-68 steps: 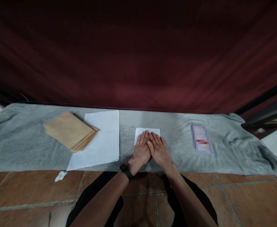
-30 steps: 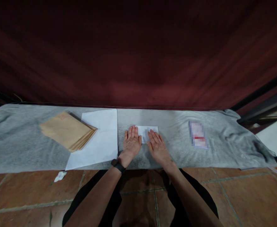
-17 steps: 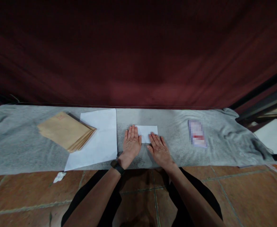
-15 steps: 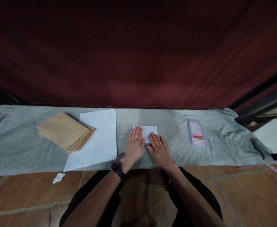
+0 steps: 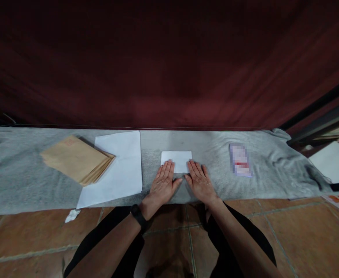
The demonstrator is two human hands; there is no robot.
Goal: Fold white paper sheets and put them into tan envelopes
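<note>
Tiled floor (image 5: 302, 231) lay nearest us, then our flat left hand (image 5: 162, 187) and right hand (image 5: 201, 187), each grip open, clasping nothing, fingertips at the near corners of a small white paper (image 5: 182, 160) midway along the grey-clothed desk (image 5: 212, 144). We judged the step to be smoothing; the next move called for even pressure without sliding. Leftward, seeming brown envelopes (image 5: 73, 158), contents hidden, overlapped a larger white sheet (image 5: 127, 166). Behind hung a dark red curtain (image 5: 169, 77).
</note>
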